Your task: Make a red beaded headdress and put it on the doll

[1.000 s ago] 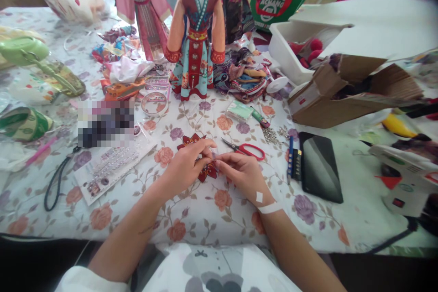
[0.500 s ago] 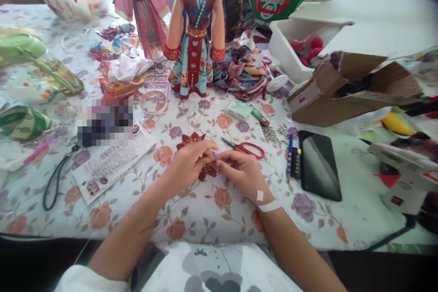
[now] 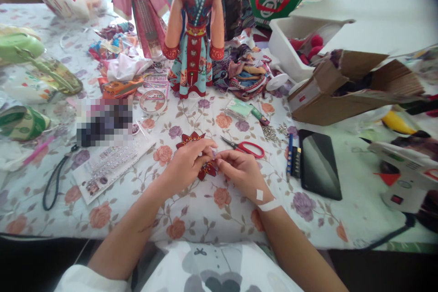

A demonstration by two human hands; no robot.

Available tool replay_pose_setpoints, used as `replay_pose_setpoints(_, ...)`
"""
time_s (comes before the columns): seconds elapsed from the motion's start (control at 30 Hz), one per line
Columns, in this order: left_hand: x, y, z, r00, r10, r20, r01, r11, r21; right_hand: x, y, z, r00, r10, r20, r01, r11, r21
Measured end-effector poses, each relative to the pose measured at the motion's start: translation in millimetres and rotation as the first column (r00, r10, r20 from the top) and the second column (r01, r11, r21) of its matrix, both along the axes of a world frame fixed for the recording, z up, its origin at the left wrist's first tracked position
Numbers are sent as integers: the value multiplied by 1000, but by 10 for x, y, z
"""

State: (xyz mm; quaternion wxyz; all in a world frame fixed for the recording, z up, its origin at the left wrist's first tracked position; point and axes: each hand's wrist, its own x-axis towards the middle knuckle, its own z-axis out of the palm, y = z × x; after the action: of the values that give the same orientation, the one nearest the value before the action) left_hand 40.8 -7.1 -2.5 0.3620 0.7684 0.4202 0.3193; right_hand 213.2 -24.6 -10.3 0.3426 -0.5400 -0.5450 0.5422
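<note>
My left hand (image 3: 186, 162) and my right hand (image 3: 239, 169) meet at the fingertips over a dark red, petal-shaped fabric piece (image 3: 207, 171) with patterned edges. Both hands are closed in a pinch. Between them shows a small whitish or pale purple bit, too small to name. The fabric piece lies on the flowered tablecloth (image 3: 201, 210), partly covered by my left hand. Just beyond my right hand lie red-handled scissors (image 3: 246, 148), blades pointing left. White tape circles my right wrist.
A doll-size robe on a stand (image 3: 195, 36) rises at the back. To the right are a black phone (image 3: 320, 164), a blue pencil (image 3: 289, 157), a cardboard box (image 3: 318, 100) and a small white sewing machine (image 3: 404, 173). A sheet of stick-on gems (image 3: 112, 164) lies left.
The hands stay pinched together in nearly the same place, with only very slight finger movement. The whole view has shifted a little.
</note>
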Motion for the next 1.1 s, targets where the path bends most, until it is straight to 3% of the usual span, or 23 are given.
replay_pose_setpoints(0.37,-11,-5,-19,1000,9,2,-9,1000,15,-12,-9,23,994,-59,-89,54,997,-57)
replay_pose_setpoints(1.1,-12,-5,-3,1000,12,-2,-12,1000,10,-2,-3,17,996,-60,-60,59,998,-24)
